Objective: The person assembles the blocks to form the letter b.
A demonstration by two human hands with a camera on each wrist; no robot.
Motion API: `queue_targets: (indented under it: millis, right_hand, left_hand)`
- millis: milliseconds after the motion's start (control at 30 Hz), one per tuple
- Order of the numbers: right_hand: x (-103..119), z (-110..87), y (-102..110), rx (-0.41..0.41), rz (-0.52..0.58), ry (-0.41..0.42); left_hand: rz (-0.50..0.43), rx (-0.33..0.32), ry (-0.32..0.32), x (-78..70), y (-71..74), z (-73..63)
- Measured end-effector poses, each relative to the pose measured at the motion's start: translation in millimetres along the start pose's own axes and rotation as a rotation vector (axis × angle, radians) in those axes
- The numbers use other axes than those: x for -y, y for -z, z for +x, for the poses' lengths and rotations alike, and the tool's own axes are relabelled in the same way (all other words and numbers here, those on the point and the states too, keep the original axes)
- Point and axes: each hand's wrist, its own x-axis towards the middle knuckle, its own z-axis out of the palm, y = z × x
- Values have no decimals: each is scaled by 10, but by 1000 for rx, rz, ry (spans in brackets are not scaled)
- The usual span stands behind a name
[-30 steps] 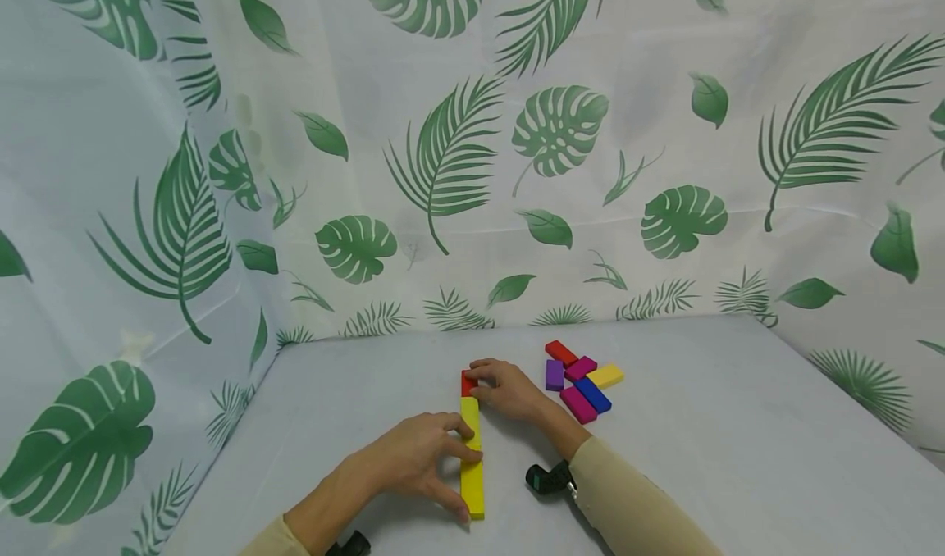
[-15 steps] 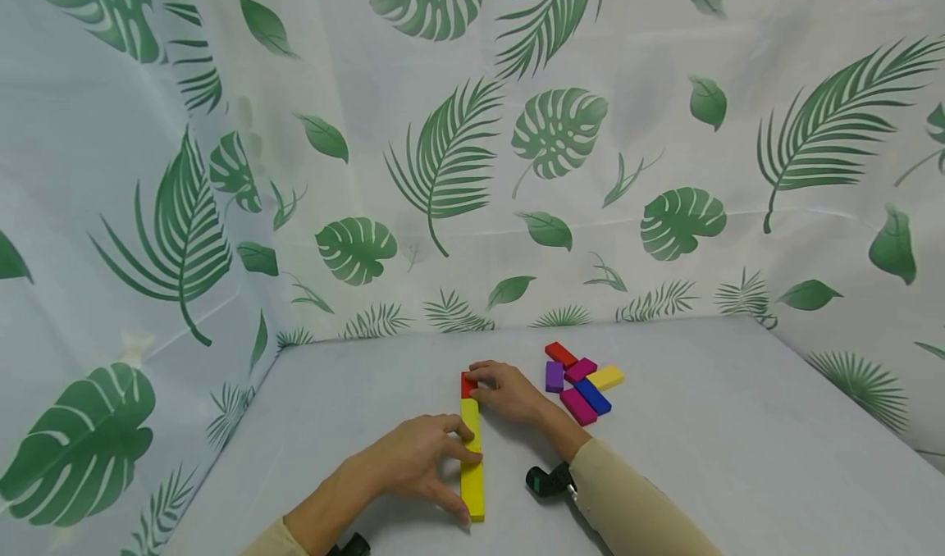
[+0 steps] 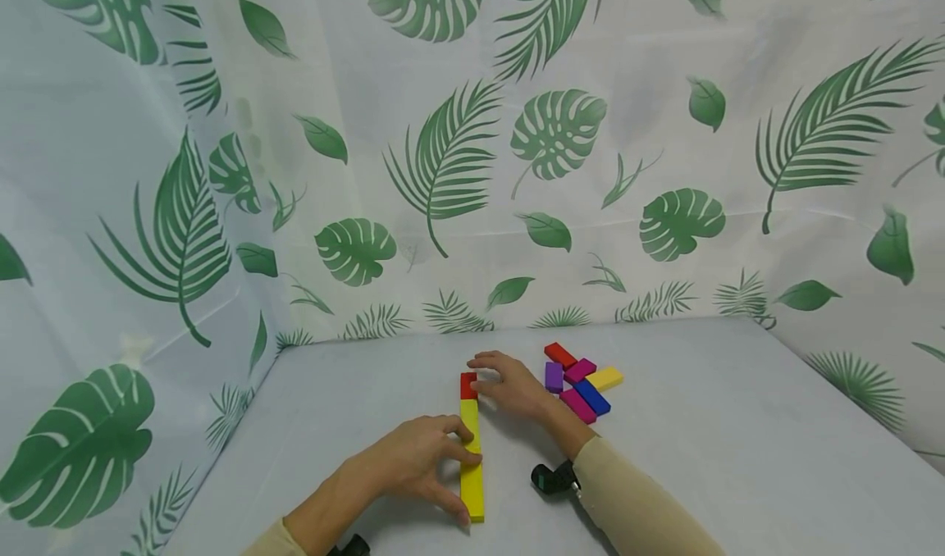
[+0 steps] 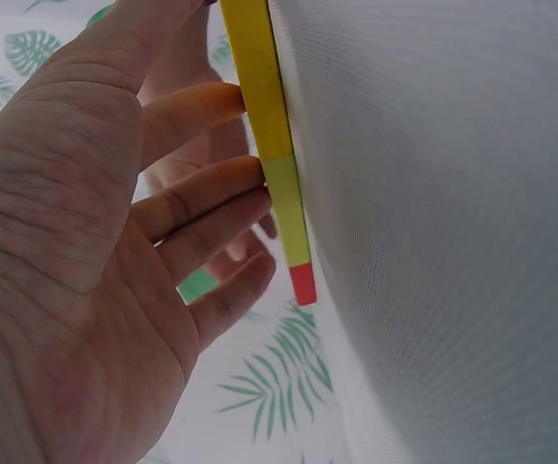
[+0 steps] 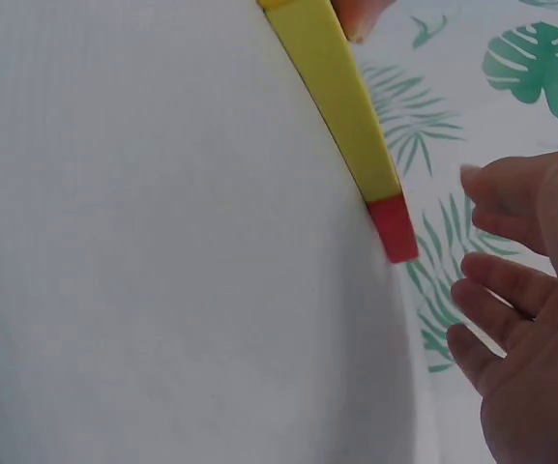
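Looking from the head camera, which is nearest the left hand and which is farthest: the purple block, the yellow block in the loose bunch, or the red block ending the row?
1. Red block: ahead of the left hand, slightly right.
2. Purple block: farther right, beyond the right hand.
3. Yellow block: rightmost, past the purple one.

Head view looks down; nearer wrist views share the block row (image 5: 349,116).
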Motion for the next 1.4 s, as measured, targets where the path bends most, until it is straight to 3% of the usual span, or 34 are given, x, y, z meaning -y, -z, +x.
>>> queue_targets:
  millis: [200,600,900,1400]
  right_hand:
    - [27,-20,150,-57,-46,28]
    - [-82,-57,482,-42,-82,16]
    - [-233,-96,663,-11,-70,-93]
    - [-436,-169,946,-32,-91,-66]
  left_hand:
    - [-11,11,19,-8,0,-5]
    - [-16,23,45,-6,-4,-4]
    - [-25,28,46,-6,-11,0]
    - [-38,39,61,-25,11,-8]
